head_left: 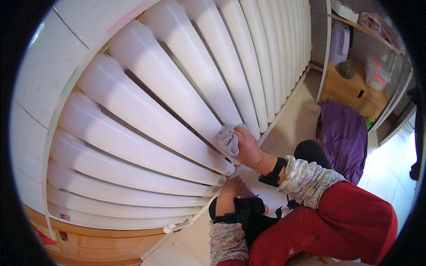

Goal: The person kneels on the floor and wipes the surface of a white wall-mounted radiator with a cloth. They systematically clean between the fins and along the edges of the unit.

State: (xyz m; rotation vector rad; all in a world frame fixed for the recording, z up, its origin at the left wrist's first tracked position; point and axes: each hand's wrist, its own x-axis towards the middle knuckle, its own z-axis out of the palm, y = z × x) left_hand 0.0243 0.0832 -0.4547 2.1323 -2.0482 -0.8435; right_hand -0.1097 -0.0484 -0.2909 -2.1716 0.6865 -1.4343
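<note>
A tall white column radiator (156, 99) fills the wall before me. My right hand (249, 148) grips a crumpled grey cloth (228, 139) and presses it against the lower part of the radiator columns. Lower and to the left, my left hand (234, 187) is by the bottom ends of the columns, near the white pipe (199, 212). Its fingers are partly hidden, so I cannot tell whether it holds anything. Black straps circle both wrists below rolled-up floral sleeves.
Wooden cabinetry (109, 244) stands at the lower left. To the right, a purple cloth (344, 139) hangs in front of a wooden cabinet (342, 88). That cabinet bears a round dark object (346, 69) and a clear plastic container (377, 74). White tiles (36, 99) cover the wall.
</note>
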